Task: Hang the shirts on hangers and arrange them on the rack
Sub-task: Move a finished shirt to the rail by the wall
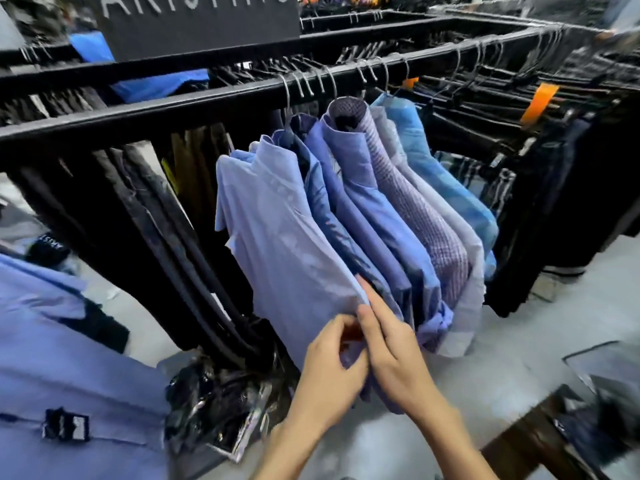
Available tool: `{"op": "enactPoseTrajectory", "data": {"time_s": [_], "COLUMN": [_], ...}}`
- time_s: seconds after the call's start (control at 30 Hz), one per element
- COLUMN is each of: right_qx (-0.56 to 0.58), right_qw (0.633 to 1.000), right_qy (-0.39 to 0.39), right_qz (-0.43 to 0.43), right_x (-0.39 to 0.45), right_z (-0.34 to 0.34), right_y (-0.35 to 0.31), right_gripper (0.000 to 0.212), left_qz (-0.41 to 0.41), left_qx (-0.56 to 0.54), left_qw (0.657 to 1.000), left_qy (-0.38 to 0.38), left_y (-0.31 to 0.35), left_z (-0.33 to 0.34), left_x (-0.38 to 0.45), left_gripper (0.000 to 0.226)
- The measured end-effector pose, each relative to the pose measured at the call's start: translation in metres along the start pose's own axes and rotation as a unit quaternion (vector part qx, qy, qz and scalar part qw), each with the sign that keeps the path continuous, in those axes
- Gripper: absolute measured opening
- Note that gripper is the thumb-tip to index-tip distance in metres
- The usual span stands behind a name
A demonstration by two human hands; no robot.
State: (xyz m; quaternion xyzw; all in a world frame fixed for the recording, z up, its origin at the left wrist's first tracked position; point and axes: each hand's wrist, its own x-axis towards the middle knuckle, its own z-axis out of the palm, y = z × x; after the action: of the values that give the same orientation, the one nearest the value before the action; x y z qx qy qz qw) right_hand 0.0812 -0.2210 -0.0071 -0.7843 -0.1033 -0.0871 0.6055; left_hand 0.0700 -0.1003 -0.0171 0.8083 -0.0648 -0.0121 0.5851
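Several blue and lilac shirts hang on wire hangers (287, 90) from the black rack rail (145, 110). The nearest is a pale blue shirt (277, 237) at the left of the row. My left hand (329, 368) pinches its lower hem, fingers curled into the cloth. My right hand (391, 348) lies against the same hem beside it, fingers stretched along the fabric edge. A checked lilac shirt (415, 209) and a brighter blue one (446, 181) hang further right.
Dark trousers (145, 220) hang left of the shirts. A light blue shirt (52, 358) lies at the lower left. Crumpled plastic bags (221, 403) sit on the floor under the rack. More dark garments hang at right (554, 202). A black sign (197, 22) stands above.
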Motion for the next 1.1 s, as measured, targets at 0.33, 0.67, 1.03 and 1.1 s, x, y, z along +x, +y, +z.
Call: {"op": "enactPoseTrajectory", "data": {"time_s": [0.33,0.67,1.03,1.1], "right_qx": [-0.076,-0.095,-0.053,-0.052], "right_qw": [0.983,0.977,0.997,0.997], "right_qy": [-0.163,-0.191,0.007,-0.005], "right_qz": [0.035,0.021,-0.049,-0.056], "right_x": [-0.051,-0.106,-0.162,-0.166], "right_z": [-0.005,0.034,0.034,0.029], "right_y": [0.029,0.02,-0.008,-0.014], "right_gripper": [0.023,0.035,0.006,0.006], "left_qz": [-0.084,-0.086,-0.01,0.007], "left_qx": [0.021,0.078,0.087,0.084], "left_qw": [0.993,0.987,0.98,0.977], "left_qy": [0.077,0.111,0.18,0.194], "left_y": [-0.025,-0.037,-0.029,-0.028], "left_z": [0.014,-0.022,-0.027,-0.025], "left_x": [-0.057,-0.129,-0.196,-0.205], "left_gripper": [0.017,0.019,0.015,0.014]}}
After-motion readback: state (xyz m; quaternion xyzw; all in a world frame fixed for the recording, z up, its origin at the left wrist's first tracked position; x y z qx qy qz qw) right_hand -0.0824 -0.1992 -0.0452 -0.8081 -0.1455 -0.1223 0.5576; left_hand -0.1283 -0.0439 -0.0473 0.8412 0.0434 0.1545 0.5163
